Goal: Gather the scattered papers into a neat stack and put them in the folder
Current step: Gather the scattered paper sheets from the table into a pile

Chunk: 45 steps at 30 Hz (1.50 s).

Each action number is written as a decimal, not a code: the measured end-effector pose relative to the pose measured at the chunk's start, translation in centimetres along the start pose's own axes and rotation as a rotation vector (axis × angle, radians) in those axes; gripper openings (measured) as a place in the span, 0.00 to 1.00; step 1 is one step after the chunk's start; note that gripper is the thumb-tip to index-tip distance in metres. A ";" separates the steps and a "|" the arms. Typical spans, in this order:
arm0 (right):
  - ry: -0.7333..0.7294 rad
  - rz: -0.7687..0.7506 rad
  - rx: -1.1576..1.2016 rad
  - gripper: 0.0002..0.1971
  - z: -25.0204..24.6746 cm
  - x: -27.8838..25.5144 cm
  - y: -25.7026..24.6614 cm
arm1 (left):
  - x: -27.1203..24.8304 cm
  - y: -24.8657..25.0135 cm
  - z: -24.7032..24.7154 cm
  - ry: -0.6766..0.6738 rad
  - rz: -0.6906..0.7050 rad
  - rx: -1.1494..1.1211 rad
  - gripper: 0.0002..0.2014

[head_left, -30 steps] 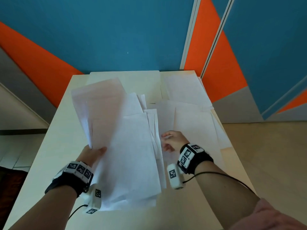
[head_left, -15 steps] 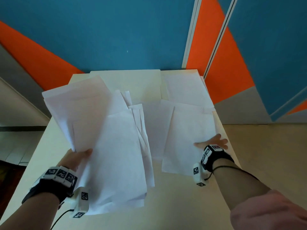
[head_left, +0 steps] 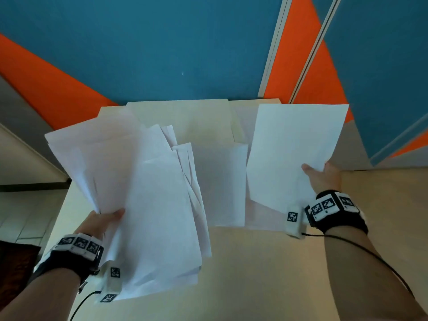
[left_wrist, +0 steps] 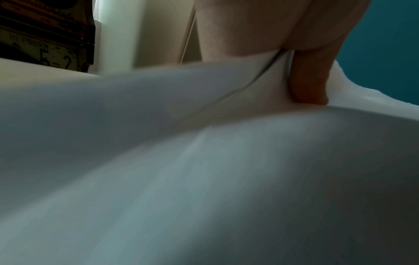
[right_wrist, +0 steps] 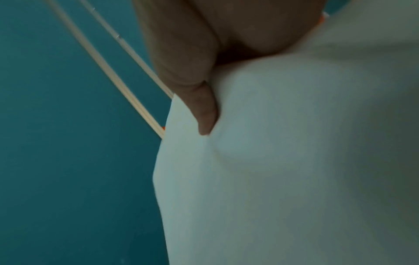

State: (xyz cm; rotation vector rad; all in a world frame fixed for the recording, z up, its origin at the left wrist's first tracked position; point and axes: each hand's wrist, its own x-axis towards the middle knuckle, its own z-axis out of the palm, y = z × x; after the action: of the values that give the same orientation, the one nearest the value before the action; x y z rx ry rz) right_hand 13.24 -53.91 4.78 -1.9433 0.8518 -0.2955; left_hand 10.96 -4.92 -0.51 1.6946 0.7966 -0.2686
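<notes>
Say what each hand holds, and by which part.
Left hand grips a loose fan of white paper sheets at its near left edge. Right hand pinches a single white sheet by its near right corner.

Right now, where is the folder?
In the head view the folder lies flat at the table's far edge, centre-left, against the blue wall, its near part covered by loose papers.

Teal-and-orange wall (head_left: 162, 42), beige table (head_left: 254, 274), tan floor (head_left: 382, 193)
</notes>
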 end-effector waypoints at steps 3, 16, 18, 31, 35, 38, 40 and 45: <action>0.014 0.054 0.178 0.20 1.6 -0.9 -1.4 | -0.2 1.0 0.2 0.004 -0.008 0.020 0.27; 0.441 -0.175 0.332 0.22 6.3 -1.8 -4.1 | 1.8 0.1 -3.0 0.051 -0.057 0.062 0.27; 0.418 -0.142 0.376 0.23 7.4 -2.2 -4.1 | 1.9 -0.1 -3.3 0.054 -0.070 0.052 0.27; -0.336 0.190 -0.409 0.33 18.8 -8.2 -1.1 | 1.7 -0.4 -4.5 0.049 -0.064 0.010 0.25; -0.378 0.201 -0.402 0.24 19.4 -8.2 -1.3 | 1.8 -0.3 -4.4 0.049 -0.065 0.026 0.27; -0.399 0.204 -0.376 0.22 18.3 -7.3 -0.9 | 1.9 -0.3 -4.1 0.051 -0.049 0.051 0.25; -0.309 0.217 -0.456 0.20 16.9 -6.6 -0.4 | 1.7 0.0 -3.7 0.051 -0.052 0.038 0.24; -0.123 0.274 -0.715 0.20 11.6 -2.7 1.4 | 1.0 1.0 -2.6 0.043 -0.037 0.073 0.24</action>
State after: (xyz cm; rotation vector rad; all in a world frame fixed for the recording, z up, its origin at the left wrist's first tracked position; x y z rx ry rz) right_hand 16.74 -44.63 -1.94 -2.4135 1.2361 0.3384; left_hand 11.78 -2.26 0.43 1.7597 0.8598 -0.2911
